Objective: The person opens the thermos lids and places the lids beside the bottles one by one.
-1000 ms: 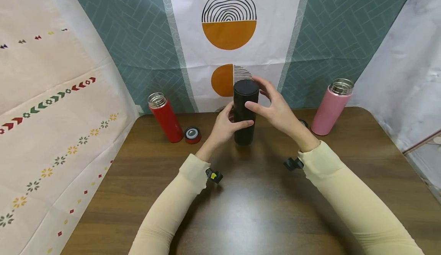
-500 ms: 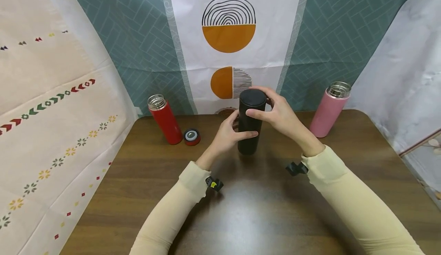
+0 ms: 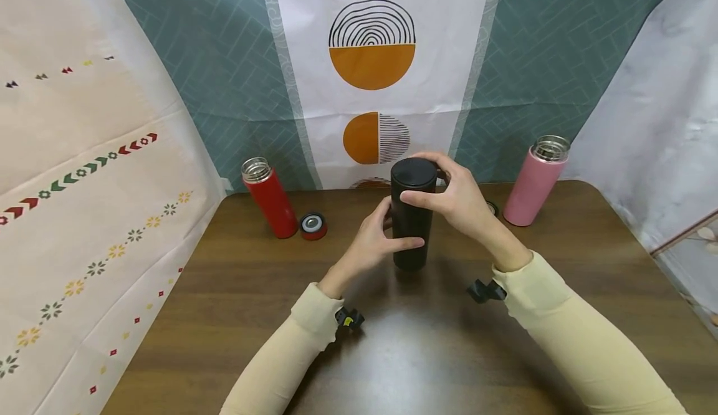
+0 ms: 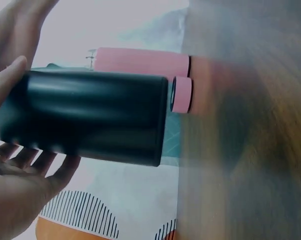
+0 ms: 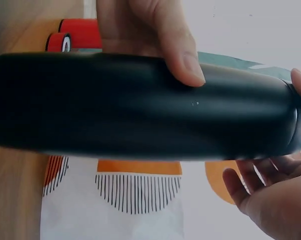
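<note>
A tall black vacuum flask point(image 3: 412, 222) stands upright between the two hands, its base close over the wooden table. The left hand point(image 3: 370, 240) grips its body from the left, thumb across the front; in the right wrist view that thumb point(image 5: 183, 65) lies along the flask's side. Near the top, the right hand point(image 3: 457, 200) holds the flask around its lid point(image 3: 414, 173), with the thumb in front and fingers behind. The lid seam shows in the right wrist view.
A red flask point(image 3: 271, 203) without its lid stands at the left, beside its upturned lid point(image 3: 313, 225). At the right is an open pink flask point(image 3: 533, 184), its pink lid point(image 4: 181, 95) next to it. A patterned cloth point(image 3: 370, 22) hangs behind the table point(image 3: 247, 296).
Both hands have brought the black flask toward the person and slightly to the right, and lower. The grip looks the same. The red and pink flasks stay put.
</note>
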`<action>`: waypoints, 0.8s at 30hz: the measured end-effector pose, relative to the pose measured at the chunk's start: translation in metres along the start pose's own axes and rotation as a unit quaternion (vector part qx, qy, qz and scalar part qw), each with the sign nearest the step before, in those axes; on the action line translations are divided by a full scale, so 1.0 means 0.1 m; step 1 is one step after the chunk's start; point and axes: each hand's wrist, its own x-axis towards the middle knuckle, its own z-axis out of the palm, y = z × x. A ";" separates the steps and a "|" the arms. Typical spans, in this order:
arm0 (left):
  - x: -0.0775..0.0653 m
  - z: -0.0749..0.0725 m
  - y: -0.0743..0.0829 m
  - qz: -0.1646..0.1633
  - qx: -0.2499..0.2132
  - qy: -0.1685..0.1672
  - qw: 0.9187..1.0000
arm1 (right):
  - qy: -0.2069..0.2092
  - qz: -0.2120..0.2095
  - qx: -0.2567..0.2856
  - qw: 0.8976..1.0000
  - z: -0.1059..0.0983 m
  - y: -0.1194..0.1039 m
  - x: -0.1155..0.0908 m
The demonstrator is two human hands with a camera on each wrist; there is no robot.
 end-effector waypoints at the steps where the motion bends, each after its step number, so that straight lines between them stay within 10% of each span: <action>1: 0.00 0.00 0.00 0.000 0.002 0.002 1.000 | -0.002 0.000 -0.002 1.000 -0.01 0.00 -0.01; 24: -0.03 -0.11 -0.03 0.005 0.018 -0.024 1.000 | -0.014 -0.002 0.029 0.999 0.00 -0.04 -0.03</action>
